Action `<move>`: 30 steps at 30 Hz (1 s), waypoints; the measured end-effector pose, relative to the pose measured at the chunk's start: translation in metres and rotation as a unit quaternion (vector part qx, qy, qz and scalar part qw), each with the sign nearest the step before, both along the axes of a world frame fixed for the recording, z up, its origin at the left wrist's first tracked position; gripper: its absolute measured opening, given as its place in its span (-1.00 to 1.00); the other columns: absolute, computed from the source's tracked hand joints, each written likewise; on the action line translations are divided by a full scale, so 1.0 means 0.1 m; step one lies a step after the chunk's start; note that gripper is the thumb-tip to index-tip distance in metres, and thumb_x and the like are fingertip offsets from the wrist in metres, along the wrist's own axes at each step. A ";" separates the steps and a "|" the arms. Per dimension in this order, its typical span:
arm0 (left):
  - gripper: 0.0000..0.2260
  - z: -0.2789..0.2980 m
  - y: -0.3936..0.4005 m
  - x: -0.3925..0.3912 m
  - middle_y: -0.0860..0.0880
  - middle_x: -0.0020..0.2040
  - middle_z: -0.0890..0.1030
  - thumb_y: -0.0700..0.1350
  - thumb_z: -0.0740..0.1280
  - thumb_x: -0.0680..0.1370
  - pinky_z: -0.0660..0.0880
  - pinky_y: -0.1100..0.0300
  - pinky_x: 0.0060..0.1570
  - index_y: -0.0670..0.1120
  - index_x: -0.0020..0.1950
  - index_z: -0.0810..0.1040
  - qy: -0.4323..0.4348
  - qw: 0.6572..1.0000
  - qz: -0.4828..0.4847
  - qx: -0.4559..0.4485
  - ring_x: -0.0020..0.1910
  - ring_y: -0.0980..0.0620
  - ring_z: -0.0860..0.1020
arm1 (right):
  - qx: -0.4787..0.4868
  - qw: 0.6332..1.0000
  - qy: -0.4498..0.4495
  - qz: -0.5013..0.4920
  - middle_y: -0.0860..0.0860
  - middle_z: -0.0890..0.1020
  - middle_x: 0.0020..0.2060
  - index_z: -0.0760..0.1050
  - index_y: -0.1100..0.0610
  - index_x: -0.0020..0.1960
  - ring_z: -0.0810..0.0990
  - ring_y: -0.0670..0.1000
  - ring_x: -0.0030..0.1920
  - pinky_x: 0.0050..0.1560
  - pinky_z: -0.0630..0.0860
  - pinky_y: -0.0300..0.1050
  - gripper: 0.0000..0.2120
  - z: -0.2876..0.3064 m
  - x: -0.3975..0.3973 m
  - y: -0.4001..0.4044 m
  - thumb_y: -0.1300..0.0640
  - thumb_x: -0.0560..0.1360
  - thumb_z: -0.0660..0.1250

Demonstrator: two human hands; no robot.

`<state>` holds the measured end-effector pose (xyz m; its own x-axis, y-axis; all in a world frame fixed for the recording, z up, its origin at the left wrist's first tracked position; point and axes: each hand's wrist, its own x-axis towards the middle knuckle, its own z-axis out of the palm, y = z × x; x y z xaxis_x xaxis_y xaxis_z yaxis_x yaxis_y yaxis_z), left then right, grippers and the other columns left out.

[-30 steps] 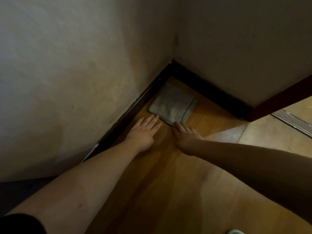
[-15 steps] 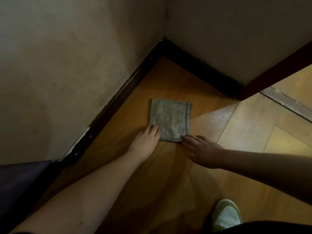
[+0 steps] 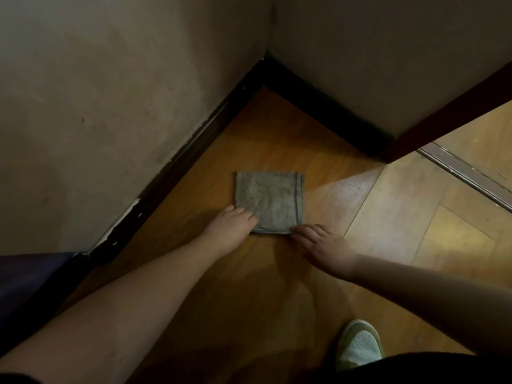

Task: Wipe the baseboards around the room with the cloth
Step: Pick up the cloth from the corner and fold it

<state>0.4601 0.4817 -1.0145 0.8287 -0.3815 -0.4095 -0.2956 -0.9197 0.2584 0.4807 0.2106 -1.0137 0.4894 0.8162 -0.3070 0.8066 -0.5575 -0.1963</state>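
Grey cloth (image 3: 270,202) now lies clear of the baseboards (image 3: 177,173), both hands flat, fingertips touching its near edge.

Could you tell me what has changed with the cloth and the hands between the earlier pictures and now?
The cloth was pulled back out of the corner, away from the baseboard, onto open floor. Both hands came back with it. The left hand and right hand still touch its near edge with straight fingers. The cloth stays folded flat.
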 end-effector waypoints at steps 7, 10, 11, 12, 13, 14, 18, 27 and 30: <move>-0.82 0.08 0.21 -0.11 0.05 0.09 0.51 -0.13 0.32 0.54 0.39 0.21 0.08 -0.04 0.13 0.57 0.085 0.978 0.104 -0.162 0.12 0.08 0.45 | 0.107 0.974 0.095 -0.177 0.04 0.59 -0.04 0.40 0.01 0.05 0.57 0.09 -0.02 0.04 0.55 0.06 -0.73 -0.03 -0.22 0.10 0.18 0.45 0.43; -0.91 0.13 0.22 -0.13 0.10 -0.03 0.55 -0.14 0.34 0.54 0.44 0.21 -0.11 0.02 0.03 0.54 0.111 0.953 0.170 -0.227 -0.05 0.09 0.53 | 0.130 0.945 0.155 -0.255 0.01 0.58 0.01 0.43 0.04 0.14 0.57 0.05 0.01 0.02 0.56 0.02 -0.69 0.02 -0.16 0.12 0.17 0.44 0.40; -0.91 0.12 0.21 -0.13 0.09 -0.05 0.57 -0.12 0.35 0.55 0.46 0.18 -0.13 0.05 0.02 0.51 0.130 0.946 0.187 -0.231 -0.09 0.09 0.55 | 0.119 0.943 0.179 -0.254 -0.02 0.56 0.03 0.41 0.03 0.23 0.56 0.01 0.03 0.03 0.57 0.00 -0.62 0.04 -0.12 0.11 0.16 0.44 0.40; -0.90 0.11 0.21 -0.13 0.09 -0.05 0.59 -0.10 0.35 0.56 0.49 0.13 -0.11 0.07 0.02 0.48 0.155 0.942 0.191 -0.227 -0.10 0.09 0.56 | 0.097 0.942 0.209 -0.244 -0.04 0.54 0.04 0.39 0.04 0.31 0.53 -0.04 0.04 0.05 0.55 -0.08 -0.55 0.05 -0.09 0.10 0.16 0.46 0.40; -0.90 0.08 0.21 -0.14 0.08 -0.03 0.59 -0.08 0.34 0.58 0.51 0.09 -0.07 0.09 0.02 0.45 0.180 0.942 0.183 -0.217 -0.07 0.08 0.57 | 0.069 0.944 0.233 -0.221 -0.04 0.53 0.06 0.39 0.07 0.36 0.51 -0.08 0.04 0.07 0.51 -0.23 -0.53 0.07 -0.06 0.09 0.17 0.47 0.40; -0.90 0.07 0.20 -0.15 0.08 -0.02 0.59 -0.06 0.34 0.59 0.52 0.06 -0.03 0.10 0.03 0.43 0.198 0.943 0.170 -0.205 -0.04 0.06 0.57 | 0.053 0.952 0.239 -0.186 -0.01 0.53 0.06 0.45 0.12 0.34 0.49 -0.10 0.04 0.05 0.43 -0.38 -0.57 0.09 -0.03 0.07 0.19 0.48 0.40; -0.85 0.03 0.18 -0.17 0.10 -0.03 0.54 -0.03 0.32 0.62 0.48 0.11 -0.12 0.09 0.17 0.43 0.191 0.941 0.197 -0.198 -0.05 0.06 0.56 | 0.095 0.972 0.187 -0.109 0.07 0.57 0.08 0.62 0.15 0.07 0.54 0.01 0.08 0.08 0.42 -0.30 -0.73 0.11 -0.01 -0.02 0.04 0.44 0.33; -0.75 0.11 0.26 -0.12 0.00 0.08 0.57 0.03 0.29 0.63 0.53 0.04 0.09 -0.08 0.21 0.51 0.160 0.880 0.379 -0.239 0.07 -0.04 0.58 | 0.080 0.899 0.281 -0.327 0.04 0.61 -0.04 0.47 0.09 0.16 0.59 0.02 -0.07 0.00 0.57 -0.02 -0.75 0.17 0.11 0.21 -0.04 0.59 0.29; -0.80 0.10 0.22 -0.10 -0.03 0.04 0.62 0.07 0.29 0.62 0.53 0.06 0.00 -0.06 0.05 0.53 0.142 0.876 0.401 -0.226 0.01 -0.04 0.60 | 0.065 0.857 0.303 -0.412 0.05 0.62 -0.02 0.49 0.09 0.19 0.63 0.07 -0.04 0.02 0.62 0.08 -0.69 0.11 0.16 0.28 -0.09 0.56 0.32</move>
<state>0.4504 0.5032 -1.0044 0.7934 0.1012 -0.6002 0.5351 -0.5862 0.6084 0.4969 0.2385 -1.0024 0.6990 0.3163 -0.6414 -0.1221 -0.8310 -0.5427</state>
